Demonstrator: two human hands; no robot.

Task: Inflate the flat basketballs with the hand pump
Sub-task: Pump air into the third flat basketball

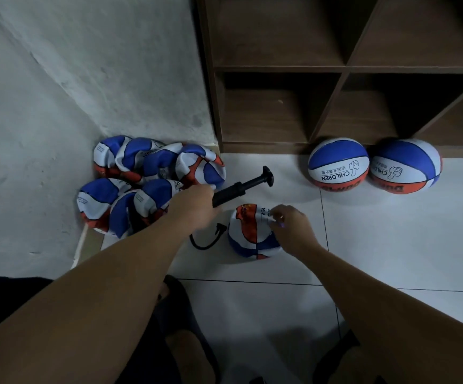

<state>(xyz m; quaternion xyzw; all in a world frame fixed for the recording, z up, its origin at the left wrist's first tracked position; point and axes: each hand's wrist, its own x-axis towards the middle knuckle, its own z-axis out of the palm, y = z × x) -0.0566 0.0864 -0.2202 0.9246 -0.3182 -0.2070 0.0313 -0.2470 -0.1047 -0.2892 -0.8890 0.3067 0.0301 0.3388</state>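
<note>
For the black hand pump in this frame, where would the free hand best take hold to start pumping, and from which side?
Judging by its pose, the T-handle at the far end of the hand pump. The left hand grips the barrel's near end, so the shaft angles up and away to the right. The right hand, now on the flat ball, could come from the right and wrap the crossbar.

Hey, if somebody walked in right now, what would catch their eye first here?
Probably the heap of flat basketballs crumpled in the corner by the wall, against two round inflated balls at the foot of the wooden shelf. Between them, the left hand grips a black hand pump while the right hand holds one flat ball.
</note>
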